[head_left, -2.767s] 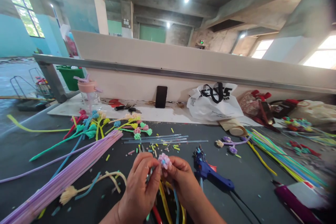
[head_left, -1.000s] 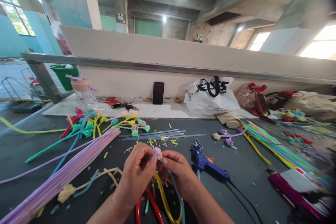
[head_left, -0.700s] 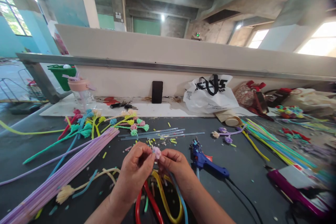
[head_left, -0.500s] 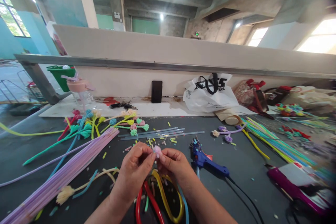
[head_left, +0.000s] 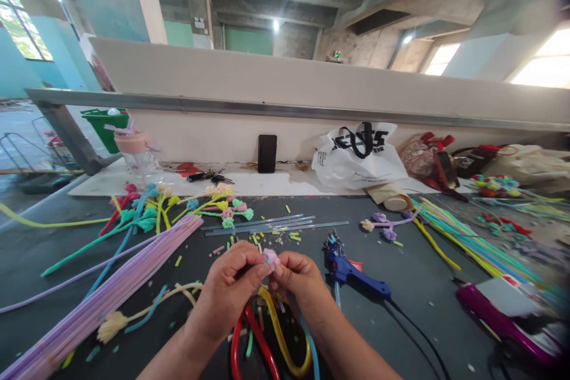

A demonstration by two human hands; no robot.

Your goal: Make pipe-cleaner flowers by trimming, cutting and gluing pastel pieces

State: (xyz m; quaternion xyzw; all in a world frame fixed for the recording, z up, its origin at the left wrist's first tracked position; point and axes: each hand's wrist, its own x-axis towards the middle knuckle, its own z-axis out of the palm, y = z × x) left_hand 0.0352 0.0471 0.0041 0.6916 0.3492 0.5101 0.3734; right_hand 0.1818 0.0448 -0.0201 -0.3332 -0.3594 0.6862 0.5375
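A small pink-lilac fuzzy flower (head_left: 271,257) is pinched between the fingertips of both hands, above the dark table. My left hand (head_left: 238,279) closes thumb and index finger on its left side. My right hand (head_left: 296,276) grips it from the right, and a blue stem (head_left: 310,338) runs down beside that wrist. Below the hands lie red handles (head_left: 255,338) and a yellow loop (head_left: 285,338); the upper ends of both are hidden by my hands. To the right rests a blue glue gun (head_left: 356,276).
A bundle of lilac pipe cleaners (head_left: 120,297) lies left, with finished fuzzy flowers (head_left: 146,217) behind it. Clear glue sticks (head_left: 267,225) lie ahead. A purple tool (head_left: 503,323) and more pipe cleaners (head_left: 467,237) are right. A phone (head_left: 267,154) and white bag (head_left: 358,157) stand at the back.
The pink-lilac flower shows a little more between my fingertips and has turned slightly. Both hands keep their pinch; the view has shifted a little.
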